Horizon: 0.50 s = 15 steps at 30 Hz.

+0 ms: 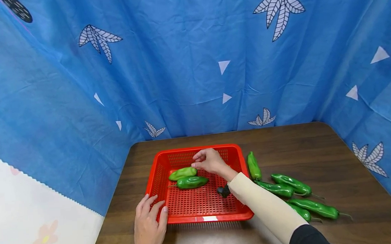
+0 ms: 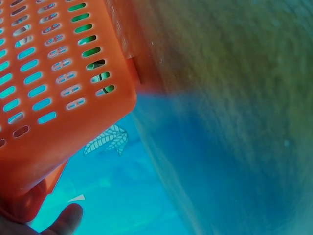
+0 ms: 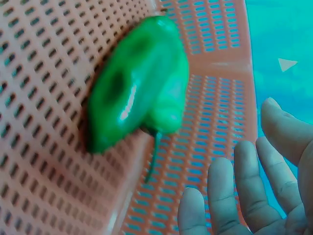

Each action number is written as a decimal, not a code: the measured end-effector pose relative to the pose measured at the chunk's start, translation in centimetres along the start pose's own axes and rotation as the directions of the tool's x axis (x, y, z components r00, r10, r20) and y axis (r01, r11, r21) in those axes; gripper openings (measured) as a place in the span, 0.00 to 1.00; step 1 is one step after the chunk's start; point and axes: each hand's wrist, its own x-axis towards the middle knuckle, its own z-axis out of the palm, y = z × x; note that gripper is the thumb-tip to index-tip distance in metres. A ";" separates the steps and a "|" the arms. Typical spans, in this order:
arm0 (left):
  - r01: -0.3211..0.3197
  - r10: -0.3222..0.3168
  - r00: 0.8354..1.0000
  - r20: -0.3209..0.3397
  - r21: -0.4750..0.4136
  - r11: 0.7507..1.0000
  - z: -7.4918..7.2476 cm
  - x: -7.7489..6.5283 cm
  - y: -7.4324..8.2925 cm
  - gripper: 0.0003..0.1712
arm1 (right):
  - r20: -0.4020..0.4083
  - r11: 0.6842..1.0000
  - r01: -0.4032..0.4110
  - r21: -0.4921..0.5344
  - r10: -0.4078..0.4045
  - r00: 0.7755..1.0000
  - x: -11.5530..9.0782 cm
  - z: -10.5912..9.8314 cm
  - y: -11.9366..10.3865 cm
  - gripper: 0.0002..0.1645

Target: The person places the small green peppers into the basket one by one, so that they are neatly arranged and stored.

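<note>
A red plastic basket (image 1: 202, 219) with slotted walls sits on the table. Inside it lie a light green pepper (image 1: 183, 173) and, just in front, a darker green pepper (image 1: 191, 182). My right hand (image 1: 212, 161) is over the back of the basket, right beside the light pepper's end. Its fingers (image 3: 221, 183) are spread and relaxed, with nothing between them. At the front left corner my left hand (image 1: 150, 219) rests its fingertips on the basket rim. The left wrist view shows its thumb (image 2: 67, 219) near that rim.
Right of the basket, several green peppers lie loose on the wooden table (image 1: 295, 141), one pepper (image 1: 254, 166) close against the basket's side. A blue curtain (image 1: 191, 61) hangs along the back and sides. White cloth (image 1: 28, 217) lies at the left.
</note>
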 end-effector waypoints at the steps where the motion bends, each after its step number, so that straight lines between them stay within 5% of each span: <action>1: 0.005 -0.005 1.000 0.004 0.001 1.000 0.0 0.0 0.0 0.11 | -0.008 1.000 0.009 -0.011 -0.009 1.000 0.0 -0.3 -0.1 0.15; 7: 0.028 -0.028 0.999 0.020 -0.002 1.000 0.0 0.1 0.1 0.11 | -0.070 0.998 0.027 -0.056 -0.031 0.997 0.0 -2.1 -0.8 0.09; 15: 0.027 -0.027 0.999 0.021 -0.002 1.000 0.1 0.1 0.0 0.12 | -0.123 0.996 0.082 -0.037 -0.086 0.989 -0.8 -4.5 -2.1 0.15</action>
